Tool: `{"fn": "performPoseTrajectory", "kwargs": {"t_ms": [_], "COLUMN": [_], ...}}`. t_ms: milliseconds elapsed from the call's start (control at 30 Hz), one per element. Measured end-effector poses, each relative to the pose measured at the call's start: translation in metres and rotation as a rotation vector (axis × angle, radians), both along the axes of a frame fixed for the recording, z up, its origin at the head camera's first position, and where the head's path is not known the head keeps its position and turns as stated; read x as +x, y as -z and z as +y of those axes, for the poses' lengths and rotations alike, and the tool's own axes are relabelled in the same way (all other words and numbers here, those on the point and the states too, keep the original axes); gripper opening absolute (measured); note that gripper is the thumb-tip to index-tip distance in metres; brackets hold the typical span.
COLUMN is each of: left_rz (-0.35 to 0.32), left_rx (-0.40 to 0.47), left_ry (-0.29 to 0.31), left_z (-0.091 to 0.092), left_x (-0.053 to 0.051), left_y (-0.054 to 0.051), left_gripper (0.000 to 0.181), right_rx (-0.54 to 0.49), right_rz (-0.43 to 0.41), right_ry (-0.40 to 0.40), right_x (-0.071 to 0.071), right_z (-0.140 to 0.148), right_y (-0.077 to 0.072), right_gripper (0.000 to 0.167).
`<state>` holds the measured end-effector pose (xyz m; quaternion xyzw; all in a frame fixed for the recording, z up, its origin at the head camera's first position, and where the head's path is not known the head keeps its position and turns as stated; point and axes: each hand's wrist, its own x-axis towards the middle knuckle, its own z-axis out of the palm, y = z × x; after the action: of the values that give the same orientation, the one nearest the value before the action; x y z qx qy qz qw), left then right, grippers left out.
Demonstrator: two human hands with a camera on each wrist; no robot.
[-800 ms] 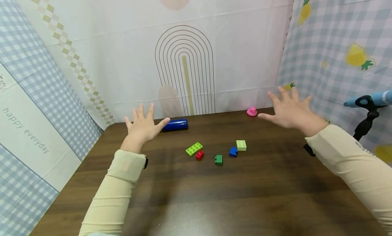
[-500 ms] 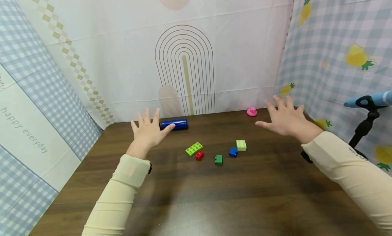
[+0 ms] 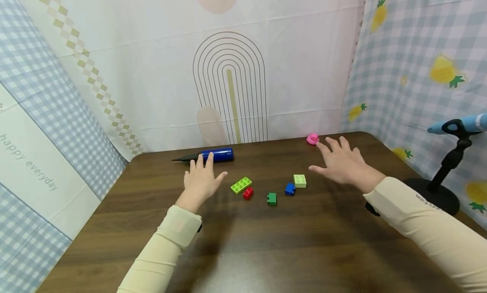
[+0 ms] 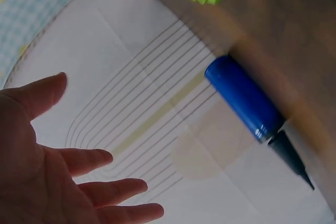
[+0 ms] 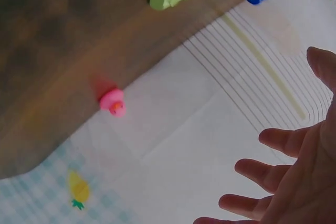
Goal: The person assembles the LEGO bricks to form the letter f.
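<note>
My left hand (image 3: 199, 181) hovers over the left part of the table, fingers spread and holding nothing. Just beyond it lies a blue hand pump (image 3: 217, 154) with a black tapered nozzle, also seen in the left wrist view. To its right are a lime green brick (image 3: 241, 185) and a red brick (image 3: 248, 193). Spread-fingered and empty, my right hand (image 3: 344, 164) is above the right side. Nearest to it are a pink rubber duck (image 3: 313, 139), a pale green brick (image 3: 299, 181) and a blue brick (image 3: 290, 189). A dark green brick (image 3: 272, 199) lies between the hands.
The brown wooden table (image 3: 266, 250) ends at a white printed cloth (image 3: 296, 73) behind. A black stand (image 3: 437, 189) holding a light blue object (image 3: 473, 123) is at the right, beside a checked cloth (image 3: 411, 39).
Both hands have come down and nearer: the left moved right and toward me, uncovering the pump's nozzle, and the right moved left. The bricks, pump and duck have stayed put.
</note>
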<state>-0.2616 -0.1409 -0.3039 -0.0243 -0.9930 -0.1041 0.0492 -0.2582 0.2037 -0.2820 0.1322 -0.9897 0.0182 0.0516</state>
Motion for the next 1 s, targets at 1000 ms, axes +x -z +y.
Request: {"fn": "performPoseTrajectory", "kwargs": {"t_ms": [1000], "left_rz": [-0.044], "left_rx": [-0.055], "left_ry": [0.182], "left_z": [0.053], "left_x": [-0.011], "left_y": [0.051], "left_gripper": [0.038], "right_rx": [0.065], "right_rz": [0.008], "right_ry": [-0.219], "right_x": [0.005], "right_z": [-0.067], "right_y": [0.065], "right_gripper": [0.049]}}
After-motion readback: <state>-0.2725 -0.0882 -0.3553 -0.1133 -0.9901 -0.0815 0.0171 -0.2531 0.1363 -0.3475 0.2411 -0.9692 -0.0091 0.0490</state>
